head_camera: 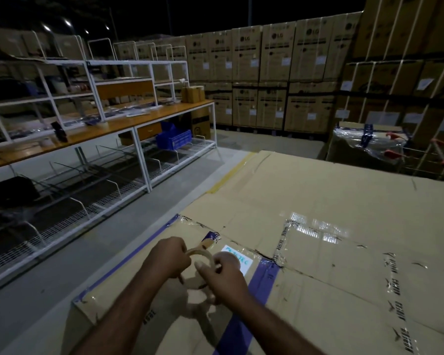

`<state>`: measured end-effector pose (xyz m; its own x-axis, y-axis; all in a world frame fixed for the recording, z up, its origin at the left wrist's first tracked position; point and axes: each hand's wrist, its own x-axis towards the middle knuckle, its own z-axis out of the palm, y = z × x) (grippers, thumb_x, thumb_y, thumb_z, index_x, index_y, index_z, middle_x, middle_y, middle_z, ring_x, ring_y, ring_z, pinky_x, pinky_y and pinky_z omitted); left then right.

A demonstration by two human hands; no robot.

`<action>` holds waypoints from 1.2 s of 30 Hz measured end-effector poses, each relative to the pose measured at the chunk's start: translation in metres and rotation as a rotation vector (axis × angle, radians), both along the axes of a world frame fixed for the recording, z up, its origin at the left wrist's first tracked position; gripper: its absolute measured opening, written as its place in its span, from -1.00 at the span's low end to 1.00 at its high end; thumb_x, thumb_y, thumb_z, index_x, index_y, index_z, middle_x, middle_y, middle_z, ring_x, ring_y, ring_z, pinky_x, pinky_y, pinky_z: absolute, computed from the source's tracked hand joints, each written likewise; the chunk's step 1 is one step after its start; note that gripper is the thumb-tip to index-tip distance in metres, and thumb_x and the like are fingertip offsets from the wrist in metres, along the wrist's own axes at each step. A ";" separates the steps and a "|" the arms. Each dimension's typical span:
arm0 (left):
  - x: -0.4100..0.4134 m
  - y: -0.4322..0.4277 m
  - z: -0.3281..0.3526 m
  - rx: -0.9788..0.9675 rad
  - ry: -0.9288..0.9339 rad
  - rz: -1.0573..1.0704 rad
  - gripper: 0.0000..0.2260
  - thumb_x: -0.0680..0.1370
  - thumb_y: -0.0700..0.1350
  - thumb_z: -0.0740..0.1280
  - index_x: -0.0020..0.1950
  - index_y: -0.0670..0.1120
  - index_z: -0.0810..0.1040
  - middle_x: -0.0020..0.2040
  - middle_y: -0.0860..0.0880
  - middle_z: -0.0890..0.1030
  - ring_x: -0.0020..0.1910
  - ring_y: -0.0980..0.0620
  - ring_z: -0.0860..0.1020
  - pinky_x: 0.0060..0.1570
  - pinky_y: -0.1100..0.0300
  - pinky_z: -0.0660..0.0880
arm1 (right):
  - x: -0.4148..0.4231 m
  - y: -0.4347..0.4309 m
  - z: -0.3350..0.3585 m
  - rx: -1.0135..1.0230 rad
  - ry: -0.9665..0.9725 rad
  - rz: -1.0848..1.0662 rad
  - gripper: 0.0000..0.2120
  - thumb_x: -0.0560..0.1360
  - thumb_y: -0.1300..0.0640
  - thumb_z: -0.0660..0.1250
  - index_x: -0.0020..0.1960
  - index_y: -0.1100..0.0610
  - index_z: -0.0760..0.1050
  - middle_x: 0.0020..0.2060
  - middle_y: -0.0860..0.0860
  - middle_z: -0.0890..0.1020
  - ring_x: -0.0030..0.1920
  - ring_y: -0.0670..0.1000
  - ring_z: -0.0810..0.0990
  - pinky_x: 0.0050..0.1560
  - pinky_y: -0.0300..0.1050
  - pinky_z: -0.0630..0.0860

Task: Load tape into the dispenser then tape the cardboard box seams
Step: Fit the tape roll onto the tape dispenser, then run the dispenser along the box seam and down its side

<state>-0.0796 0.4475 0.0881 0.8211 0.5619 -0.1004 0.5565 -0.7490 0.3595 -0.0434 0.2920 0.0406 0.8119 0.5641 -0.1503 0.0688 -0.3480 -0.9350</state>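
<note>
The head view takes in a dim warehouse. At far left a white rack (92, 80) stands on a long wooden tabletop (128, 124), with wire shelves (82, 201) slanting below it and a blue crate (174, 140) tucked under its right end. Grey floor (69, 257) runs between that bench and a big flattened box (318, 226) that fills the near right of the scene.

Above the box's near left corner, the left hand (168, 260) is curled around the left side of a tape roll (200, 256), fingers closed on its rim. The roll stands on edge between both hands (it looks nearly used up, mostly a tan ring). The right hand (222, 275) pinches the roll's right side with thumb and fingers folded in.

Just right of the hands lies a white label (241, 260), and a blue tape strip (262, 283) crosses the box there. Farther right, clear printed tape (315, 231) glares on the seams.

Stacked cartons (280, 73) wall the far side, and a wrapped pallet (364, 144) sits at far right.
</note>
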 end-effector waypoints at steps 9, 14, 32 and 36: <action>0.021 -0.062 0.023 -0.639 0.006 -0.251 -0.84 0.56 -0.05 0.38 0.11 -0.05 0.59 0.02 -0.04 0.66 -0.08 0.00 0.65 -0.10 0.07 0.62 | 0.049 -0.102 0.012 -0.032 -0.056 -0.291 -0.82 0.50 0.21 0.24 -0.03 0.07 0.61 -0.12 0.14 0.68 -0.15 0.22 0.66 -0.18 0.15 0.66; 0.055 -0.122 0.017 -0.668 -0.076 -0.601 -0.44 0.42 -0.18 0.54 0.36 0.11 0.49 0.30 0.08 0.56 0.22 0.06 0.55 0.04 0.17 0.58 | 0.046 -0.185 0.028 -0.042 0.046 -0.281 -0.82 0.58 0.25 0.20 -0.01 0.09 0.58 -0.09 0.19 0.67 -0.35 0.07 0.59 -0.43 -0.08 0.51; 0.140 -0.323 0.039 -0.406 0.058 -1.212 -0.80 0.37 -0.22 0.57 -0.24 0.09 0.70 -0.41 0.24 0.65 -0.37 0.34 0.56 -0.28 0.48 0.43 | 0.014 -0.408 0.049 -0.420 0.043 -0.348 -0.70 0.50 0.28 0.38 0.19 0.04 0.60 -0.04 -0.07 0.66 -0.04 -0.10 0.63 -0.09 -0.28 0.61; 0.150 -0.338 0.029 -0.415 0.048 -1.244 -0.88 0.37 -0.22 0.58 -0.13 -0.06 0.74 -0.36 0.19 0.68 -0.33 0.29 0.60 -0.22 0.41 0.50 | 0.015 -0.420 0.030 -0.466 0.075 -0.417 -0.78 0.55 0.22 0.32 0.05 -0.07 0.61 -0.05 -0.10 0.63 0.03 -0.01 0.61 0.03 -0.06 0.61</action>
